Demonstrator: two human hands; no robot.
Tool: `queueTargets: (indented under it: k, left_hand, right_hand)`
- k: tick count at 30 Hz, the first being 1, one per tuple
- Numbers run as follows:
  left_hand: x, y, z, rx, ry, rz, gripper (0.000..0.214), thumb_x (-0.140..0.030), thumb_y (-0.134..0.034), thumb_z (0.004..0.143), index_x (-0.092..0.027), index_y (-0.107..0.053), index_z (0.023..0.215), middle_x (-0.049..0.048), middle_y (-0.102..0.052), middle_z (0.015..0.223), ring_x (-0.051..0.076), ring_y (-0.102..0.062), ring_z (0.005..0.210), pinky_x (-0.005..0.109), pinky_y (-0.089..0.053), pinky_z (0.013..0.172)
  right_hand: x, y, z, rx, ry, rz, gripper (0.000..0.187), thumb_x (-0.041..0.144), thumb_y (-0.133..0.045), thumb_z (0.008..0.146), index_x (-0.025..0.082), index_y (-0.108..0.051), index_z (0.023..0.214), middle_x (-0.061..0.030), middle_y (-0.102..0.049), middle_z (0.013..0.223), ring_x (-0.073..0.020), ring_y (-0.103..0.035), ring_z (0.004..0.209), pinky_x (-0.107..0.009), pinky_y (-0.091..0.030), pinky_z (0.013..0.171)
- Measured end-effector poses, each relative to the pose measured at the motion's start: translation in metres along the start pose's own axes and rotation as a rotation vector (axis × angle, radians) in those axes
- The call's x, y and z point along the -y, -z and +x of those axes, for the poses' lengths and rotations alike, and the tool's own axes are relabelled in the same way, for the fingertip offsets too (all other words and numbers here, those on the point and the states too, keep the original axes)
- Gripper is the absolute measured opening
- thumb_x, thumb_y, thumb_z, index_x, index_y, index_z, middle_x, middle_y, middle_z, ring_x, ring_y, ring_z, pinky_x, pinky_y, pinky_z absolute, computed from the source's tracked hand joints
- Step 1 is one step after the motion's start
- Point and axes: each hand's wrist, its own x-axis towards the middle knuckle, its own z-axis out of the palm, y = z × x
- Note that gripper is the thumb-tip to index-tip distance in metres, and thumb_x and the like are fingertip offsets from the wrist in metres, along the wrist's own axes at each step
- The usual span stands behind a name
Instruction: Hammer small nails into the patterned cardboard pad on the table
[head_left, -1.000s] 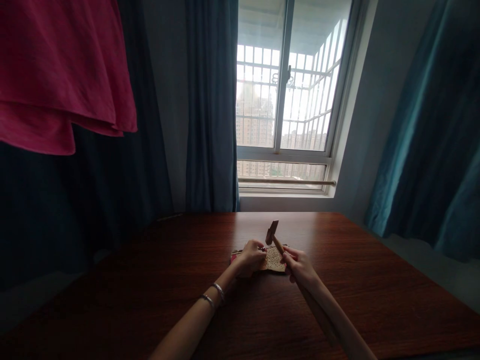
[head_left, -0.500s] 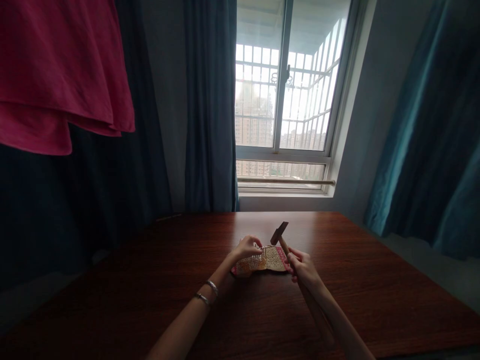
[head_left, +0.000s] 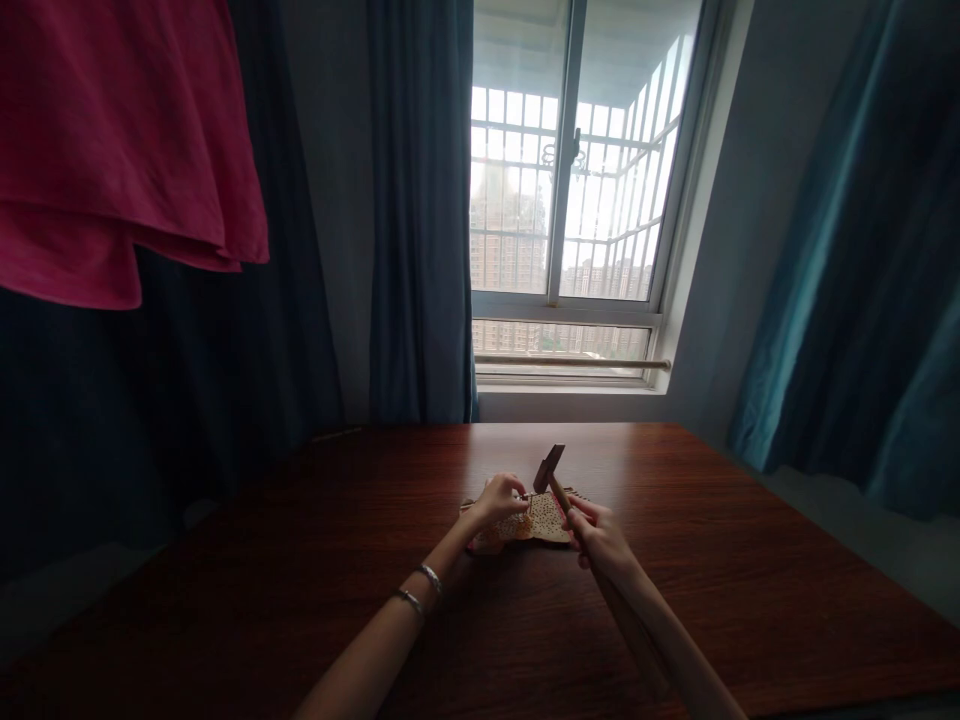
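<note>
My right hand [head_left: 601,537] is wrapped round the wooden handle of a hammer [head_left: 550,469]. The dark hammer head is raised, just right of my left fingertips. My left hand [head_left: 504,500] is closed in a pinch over a small board [head_left: 551,520]. Whatever lies between its fingertips is too small to make out. The board is pale, covered with dark dots, and has pink at its ends. Thin upright pins stand beside the left fingers. Part of the board is hidden under my left hand. Two silver bracelets [head_left: 418,592] are on my left wrist.
The board lies on a dark reddish wooden table [head_left: 735,590]. Behind the table is a barred window [head_left: 566,200]. Blue curtains [head_left: 420,230] hang to both sides. Pink cloth [head_left: 127,140] hangs at the upper left.
The hammer and my right hand have moved slightly left, bringing the hammer head closer to my left fingers. The left hand has shifted a little.
</note>
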Motion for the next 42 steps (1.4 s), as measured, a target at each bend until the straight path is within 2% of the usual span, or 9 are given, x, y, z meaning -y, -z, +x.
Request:
queueTargets:
  k: [7,23,33,42]
  left_hand:
    - [0.000,-0.001,0.000,0.027,-0.003,-0.004,0.023,-0.035,-0.066,0.068,-0.018,-0.073,0.080,0.0043,-0.069,0.085,0.019,-0.058,0.081,0.026,-0.039,0.074]
    - [0.001,-0.004,0.002,0.012,-0.008,0.007,0.026,-0.038,-0.064,0.069,-0.018,-0.074,0.084,0.0046,-0.069,0.085,0.019,-0.059,0.079,0.026,-0.040,0.072]
    - [-0.008,0.000,-0.001,0.022,0.088,-0.100,0.034,-0.044,-0.067,0.066,-0.017,-0.074,0.084,0.0076,-0.070,0.092,0.024,-0.060,0.088,0.029,-0.043,0.076]
    - [0.016,-0.021,0.008,-0.003,0.021,-0.186,0.030,-0.038,-0.066,0.066,-0.017,-0.074,0.085,0.0044,-0.072,0.084,0.019,-0.063,0.078,0.027,-0.045,0.075]
  right_hand:
    - [-0.001,-0.001,0.003,0.023,0.018,-0.031,0.049,0.037,-0.050,0.076,0.013,-0.055,0.118,-0.0003,-0.053,0.070,-0.0063,-0.045,0.041,-0.017,-0.037,0.027]
    - [-0.002,0.001,0.007,0.049,-0.001,-0.038,0.048,0.038,-0.050,0.077,0.015,-0.056,0.119,0.0000,-0.053,0.070,-0.0059,-0.045,0.040,-0.017,-0.039,0.028]
    - [0.006,0.001,0.004,0.019,0.021,-0.021,0.044,0.036,-0.051,0.077,0.013,-0.056,0.114,0.0001,-0.052,0.069,-0.0061,-0.044,0.040,-0.018,-0.038,0.027]
    - [0.009,-0.001,0.005,0.018,0.032,-0.087,0.046,0.035,-0.048,0.077,0.011,-0.056,0.115,0.0002,-0.052,0.069,-0.0056,-0.043,0.039,-0.017,-0.037,0.026]
